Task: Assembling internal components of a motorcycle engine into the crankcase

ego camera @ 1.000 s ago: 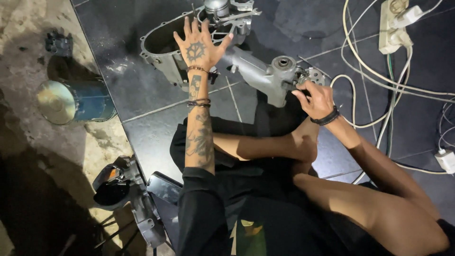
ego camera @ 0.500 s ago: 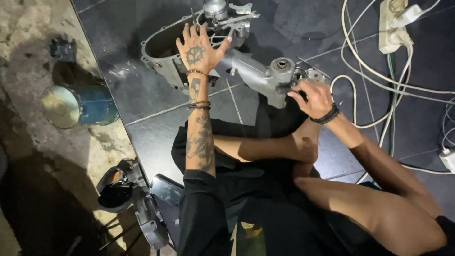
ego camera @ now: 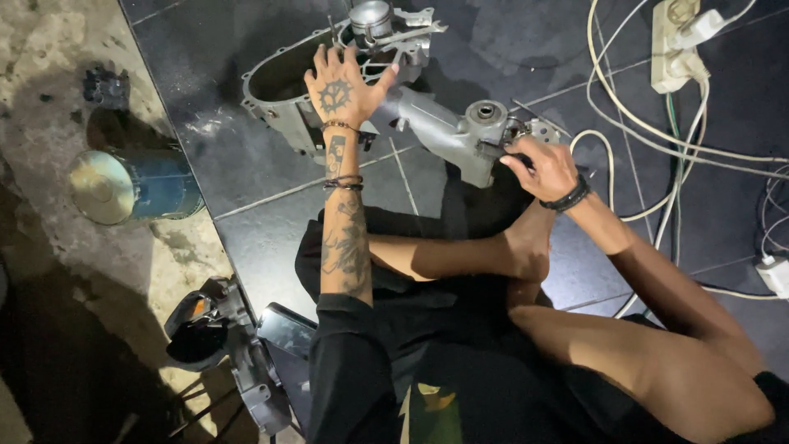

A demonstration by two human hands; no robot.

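- The person is sitting cross-legged on a dark tiled floor (ego camera: pixel 246 222), looking down at a grey metal engine casing (ego camera: pixel 436 131) that is lying on the tiles just ahead of the knees.
- The left hand (ego camera: pixel 343 86) is resting flat on the casing's wide oval end, fingers spread wide and gripping nothing, with the palm pressing down beside the open cavity (ego camera: pixel 283 78).
- The right hand (ego camera: pixel 542 168) is working at the casing's narrow end, its fingers pinching closed on a small dark tool (ego camera: pixel 497 150) whose tip is sitting against the metal near a round boss (ego camera: pixel 485 111); what kind of tool it is cannot be told.
- A piston (ego camera: pixel 371 16) is standing at the far end of the casing, just beyond the left fingertips.
- A bare foot (ego camera: pixel 526 242) is lying on the floor directly under the right wrist, which is wearing a dark bracelet (ego camera: pixel 567 196).
- White cables (ego camera: pixel 625 107) are looping across the tiles to the right, running to a power strip (ego camera: pixel 678 41) at the top right.
- A blue can (ego camera: pixel 136 185) is lying on its side on the rough concrete to the left, well apart from the casing.
- A dark machine part (ego camera: pixel 222 337) is sitting at the lower left, near the person's left elbow.
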